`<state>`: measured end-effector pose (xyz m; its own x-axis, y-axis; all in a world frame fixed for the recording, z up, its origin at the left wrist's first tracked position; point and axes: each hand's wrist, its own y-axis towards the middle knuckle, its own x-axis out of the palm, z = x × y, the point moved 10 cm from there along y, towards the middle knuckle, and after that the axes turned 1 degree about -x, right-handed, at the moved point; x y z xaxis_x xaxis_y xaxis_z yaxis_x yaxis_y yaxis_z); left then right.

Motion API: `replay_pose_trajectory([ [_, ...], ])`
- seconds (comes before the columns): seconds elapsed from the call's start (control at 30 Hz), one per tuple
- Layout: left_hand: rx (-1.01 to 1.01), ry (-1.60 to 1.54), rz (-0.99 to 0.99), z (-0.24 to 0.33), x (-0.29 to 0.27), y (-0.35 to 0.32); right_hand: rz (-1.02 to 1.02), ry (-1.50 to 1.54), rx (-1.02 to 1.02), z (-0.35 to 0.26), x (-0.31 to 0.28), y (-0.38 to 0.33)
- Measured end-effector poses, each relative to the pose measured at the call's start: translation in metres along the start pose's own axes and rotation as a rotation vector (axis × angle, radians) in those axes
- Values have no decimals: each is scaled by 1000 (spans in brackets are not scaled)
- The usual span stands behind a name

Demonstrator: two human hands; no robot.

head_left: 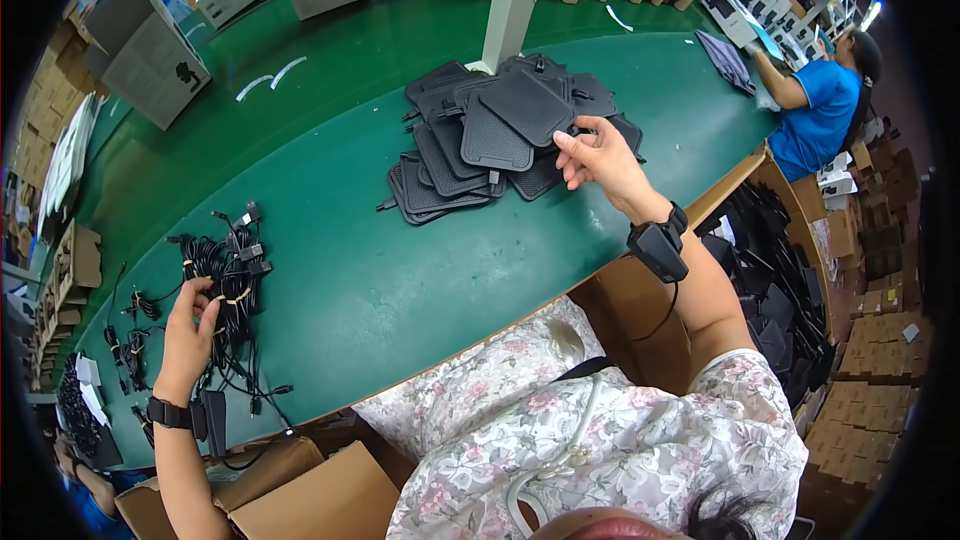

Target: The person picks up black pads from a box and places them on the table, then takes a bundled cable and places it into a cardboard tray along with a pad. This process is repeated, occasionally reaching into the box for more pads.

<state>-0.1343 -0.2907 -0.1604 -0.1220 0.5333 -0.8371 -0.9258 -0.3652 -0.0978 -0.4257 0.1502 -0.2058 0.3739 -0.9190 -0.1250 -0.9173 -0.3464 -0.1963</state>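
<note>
On the green table, a heap of flat black textured pads lies ahead of me, each with rounded corners and some with short plugs or tabs. My right hand pinches the near right corner of the top pad, thumb above and the other fingers curled. To the left is a pile of black USB cables, coiled and tied with pale bands. My left hand rests at this pile's left side, its fingers curled in on a cable; the exact grip is partly hidden.
Several smaller cable coils lie left of my left hand. An open carton full of black pieces stands at right. A white post rises behind the pads. A co-worker in blue works at far right. Printed boxes stand across the table.
</note>
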Motion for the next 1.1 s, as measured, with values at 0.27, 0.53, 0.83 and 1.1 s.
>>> replay_pose_trajectory([
  [0.27,95,39,0,0,0,4,-31,12,-89,-8,-5,-11],
  [0.53,-21,70,-63,-17,2,6,-111,-268,-252,-14,5,-11],
  [0.83,-46,26,-52,-40,2,5,308,-957,-736,-64,-22,-53],
  [1.1,-109,51,-85,17,-1,-7,896,-1352,-633,-64,-239,-111],
])
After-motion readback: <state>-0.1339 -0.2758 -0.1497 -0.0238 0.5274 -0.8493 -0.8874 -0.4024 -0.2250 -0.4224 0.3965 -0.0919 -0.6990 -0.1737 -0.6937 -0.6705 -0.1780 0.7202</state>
